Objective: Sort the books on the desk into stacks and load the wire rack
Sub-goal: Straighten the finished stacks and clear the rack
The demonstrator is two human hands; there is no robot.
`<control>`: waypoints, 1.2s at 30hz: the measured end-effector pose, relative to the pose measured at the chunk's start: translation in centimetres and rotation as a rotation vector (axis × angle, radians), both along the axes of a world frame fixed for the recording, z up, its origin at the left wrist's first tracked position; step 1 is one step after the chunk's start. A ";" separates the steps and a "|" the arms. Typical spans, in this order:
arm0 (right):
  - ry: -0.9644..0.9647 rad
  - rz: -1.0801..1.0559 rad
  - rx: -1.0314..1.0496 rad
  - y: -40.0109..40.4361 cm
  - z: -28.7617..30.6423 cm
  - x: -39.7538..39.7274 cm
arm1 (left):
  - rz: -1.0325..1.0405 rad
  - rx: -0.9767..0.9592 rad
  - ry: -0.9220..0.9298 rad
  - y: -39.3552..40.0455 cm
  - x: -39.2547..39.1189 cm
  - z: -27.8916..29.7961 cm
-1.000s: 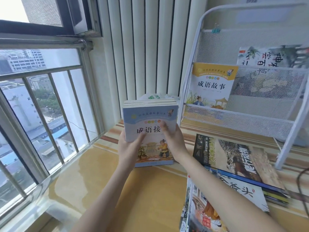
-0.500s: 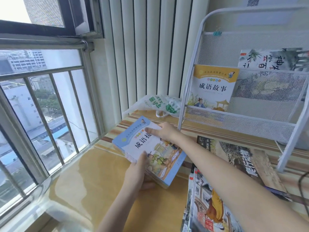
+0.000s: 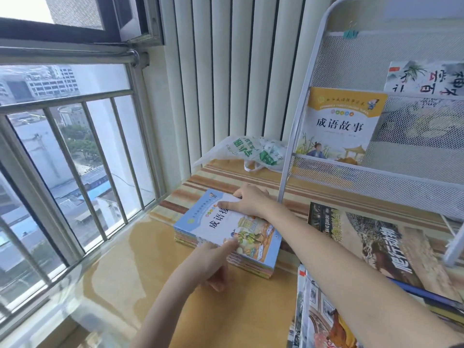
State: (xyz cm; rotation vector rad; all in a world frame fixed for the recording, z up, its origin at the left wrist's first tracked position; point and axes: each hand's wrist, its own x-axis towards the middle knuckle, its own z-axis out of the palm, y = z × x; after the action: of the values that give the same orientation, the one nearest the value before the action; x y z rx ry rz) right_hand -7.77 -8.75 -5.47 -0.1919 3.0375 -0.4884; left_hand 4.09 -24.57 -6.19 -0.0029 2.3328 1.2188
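At the near right edge of the desk [image 3: 238, 315] lies a pile of large picture books [image 3: 324, 322], partly cut off by the frame and crossed by the right forearm. Beside it, further right, a big book with a reptile photo on the cover [image 3: 391, 249] lies flat, with a dark blue book [image 3: 426, 296] under its near edge.

Closer to the middle, toward the window side of the desk, a stack of thin blue-covered books [image 3: 226, 237] lies flat on the striped part of the surface. The left hand [image 3: 213, 262] is at the near edge of this stack — its thumb lies on the top cover and the fingers curl under the side, so it holds the stack. The right hand [image 3: 247, 200] lies on the far corner of the top cover, thumb stretched out flat; its fingers bend over the far edge, but how firmly they hold I cannot tell.

Behind the stack, near the far edge by the vertical blinds [image 3: 238, 71], a crumpled plastic bag [image 3: 253, 151] with green print rests on the desk. To the right stands the white wire rack [image 3: 376, 182] — a yellow-topped book [image 3: 339, 126] stands upright in its lower pocket, and another book with ink painting [image 3: 426, 79] sits in the pocket above.
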 end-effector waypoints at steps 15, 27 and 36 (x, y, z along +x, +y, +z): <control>0.681 -0.663 0.266 18.7 13.9 0.6 | 0.112 -0.402 0.908 5.6 -5.3 3.6; 1.325 -0.486 0.027 15.7 13.2 3.9 | 0.086 0.049 0.911 9.9 -6.8 4.3; 1.601 0.120 0.199 9.6 16.5 5.6 | 0.070 0.516 0.827 11.0 -7.6 9.2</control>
State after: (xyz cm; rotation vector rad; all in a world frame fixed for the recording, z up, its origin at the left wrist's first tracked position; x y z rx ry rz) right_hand -2.20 0.86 11.07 -1.2860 4.4269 0.1536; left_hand -3.53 -13.54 3.06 0.7243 2.5673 2.1222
